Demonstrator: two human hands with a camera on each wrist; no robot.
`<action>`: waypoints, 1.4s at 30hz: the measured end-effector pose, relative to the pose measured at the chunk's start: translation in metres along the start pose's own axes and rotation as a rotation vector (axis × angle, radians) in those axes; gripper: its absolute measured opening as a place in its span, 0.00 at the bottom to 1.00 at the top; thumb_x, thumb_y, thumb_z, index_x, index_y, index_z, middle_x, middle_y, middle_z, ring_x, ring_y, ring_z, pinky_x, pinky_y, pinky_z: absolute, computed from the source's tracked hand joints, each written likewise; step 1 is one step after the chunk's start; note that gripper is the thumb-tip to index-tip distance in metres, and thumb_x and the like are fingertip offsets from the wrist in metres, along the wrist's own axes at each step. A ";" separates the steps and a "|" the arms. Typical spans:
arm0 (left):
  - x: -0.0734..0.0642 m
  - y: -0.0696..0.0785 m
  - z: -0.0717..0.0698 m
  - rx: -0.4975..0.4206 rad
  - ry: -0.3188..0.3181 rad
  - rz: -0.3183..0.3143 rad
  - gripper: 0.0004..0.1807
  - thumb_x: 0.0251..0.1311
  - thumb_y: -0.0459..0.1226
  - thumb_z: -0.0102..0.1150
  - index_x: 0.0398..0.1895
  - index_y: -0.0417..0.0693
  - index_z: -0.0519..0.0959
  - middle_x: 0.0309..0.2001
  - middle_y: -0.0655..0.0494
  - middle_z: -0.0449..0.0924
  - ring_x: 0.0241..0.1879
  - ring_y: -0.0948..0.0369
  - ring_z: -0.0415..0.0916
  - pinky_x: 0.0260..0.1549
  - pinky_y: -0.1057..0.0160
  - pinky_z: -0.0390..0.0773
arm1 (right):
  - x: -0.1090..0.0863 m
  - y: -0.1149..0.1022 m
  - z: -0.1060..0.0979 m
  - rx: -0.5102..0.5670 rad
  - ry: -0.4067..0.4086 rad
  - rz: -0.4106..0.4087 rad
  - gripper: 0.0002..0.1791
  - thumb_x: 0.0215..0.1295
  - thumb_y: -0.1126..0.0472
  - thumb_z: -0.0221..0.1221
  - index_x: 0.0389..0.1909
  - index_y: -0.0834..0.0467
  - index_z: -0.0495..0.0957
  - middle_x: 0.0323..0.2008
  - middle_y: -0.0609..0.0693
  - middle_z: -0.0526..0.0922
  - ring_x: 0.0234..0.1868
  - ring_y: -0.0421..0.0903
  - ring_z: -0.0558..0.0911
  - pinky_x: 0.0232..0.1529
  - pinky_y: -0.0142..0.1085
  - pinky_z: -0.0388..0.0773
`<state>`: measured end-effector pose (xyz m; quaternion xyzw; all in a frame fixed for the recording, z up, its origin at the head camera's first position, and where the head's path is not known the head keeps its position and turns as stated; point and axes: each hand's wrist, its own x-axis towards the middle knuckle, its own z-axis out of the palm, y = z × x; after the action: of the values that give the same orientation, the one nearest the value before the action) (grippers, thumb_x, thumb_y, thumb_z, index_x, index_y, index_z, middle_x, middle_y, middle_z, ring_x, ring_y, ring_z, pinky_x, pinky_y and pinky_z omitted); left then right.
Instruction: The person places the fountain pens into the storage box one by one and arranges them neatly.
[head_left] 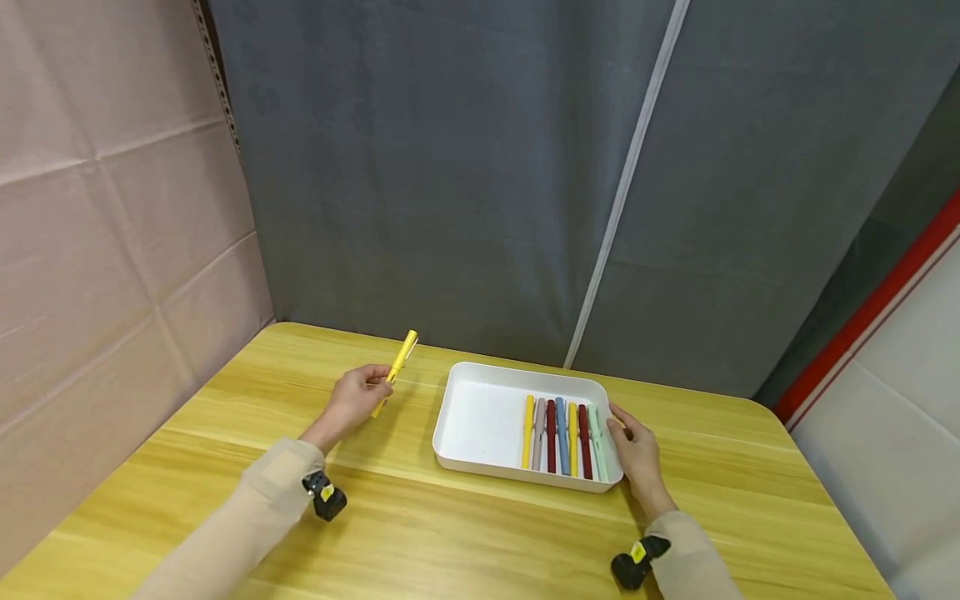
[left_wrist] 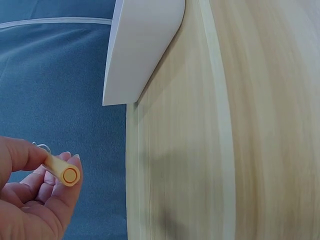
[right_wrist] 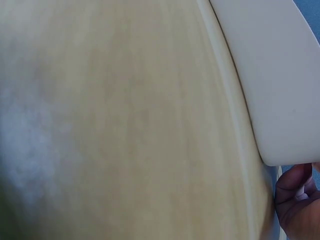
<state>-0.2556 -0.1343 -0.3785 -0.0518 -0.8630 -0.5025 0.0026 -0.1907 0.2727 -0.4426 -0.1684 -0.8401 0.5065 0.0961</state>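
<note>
A yellow pen (head_left: 406, 353) with a clip is pinched between the thumb and fingers of my left hand (head_left: 356, 398), raised off the table left of the tray. In the left wrist view the round end of this pen (left_wrist: 70, 175) faces the camera. My right hand (head_left: 636, 450) holds the white tray (head_left: 480, 468) at its right end, with curled fingers at the wall. Inside the tray, several pens lie side by side toward the right: yellow, lilac-grey, dark red, blue (head_left: 562, 437) and mint green (head_left: 597, 442). The tray's left part shows its bare white floor.
The wood-grain table (head_left: 450, 542) extends around the tray. Behind its back edge hangs a dark grey curtain (head_left: 450, 167) with a pale strip. A pinkish cloth wall (head_left: 112, 250) stands on the left, and a white panel with a red band (head_left: 862, 333) on the right.
</note>
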 end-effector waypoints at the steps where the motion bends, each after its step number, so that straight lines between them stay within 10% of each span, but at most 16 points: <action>1: 0.000 0.000 0.001 -0.004 0.001 0.001 0.19 0.62 0.29 0.51 0.56 0.30 0.71 0.44 0.37 0.76 0.43 0.48 0.79 0.33 0.64 0.80 | 0.000 0.000 0.000 0.000 -0.001 0.000 0.23 0.72 0.57 0.46 0.66 0.58 0.66 0.51 0.61 0.74 0.40 0.46 0.69 0.31 0.26 0.69; 42: 0.003 0.022 0.035 -0.195 -0.051 0.012 0.19 0.62 0.27 0.50 0.56 0.29 0.70 0.45 0.36 0.75 0.44 0.44 0.77 0.37 0.60 0.81 | 0.001 -0.001 -0.001 -0.017 0.009 -0.010 0.23 0.72 0.57 0.47 0.65 0.58 0.67 0.49 0.61 0.75 0.38 0.45 0.69 0.30 0.26 0.68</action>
<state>-0.2549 -0.0930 -0.3765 -0.0696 -0.8094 -0.5827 -0.0216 -0.1912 0.2732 -0.4410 -0.1675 -0.8448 0.4981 0.1011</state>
